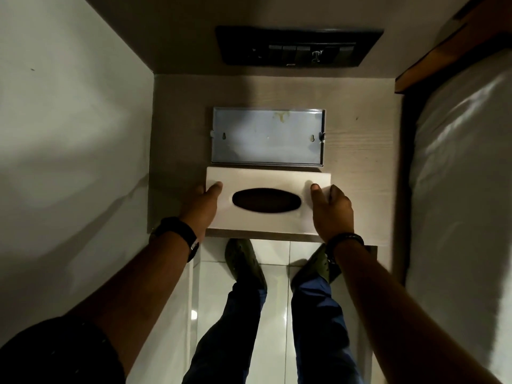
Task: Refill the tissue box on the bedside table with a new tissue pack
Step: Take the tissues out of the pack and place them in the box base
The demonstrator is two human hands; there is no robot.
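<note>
A white tissue box cover with a dark oval slot sits at the near edge of the bedside table. My left hand grips its left end, thumb on top. At its right end, my right hand holds it the same way. Just behind the cover lies the box's flat grey base tray, empty, with two keyhole slots. No tissue pack is in view.
A dark switch panel is on the wall behind the table. A bed with white sheets runs along the right. A white wall closes the left side. My feet stand on glossy floor tiles below.
</note>
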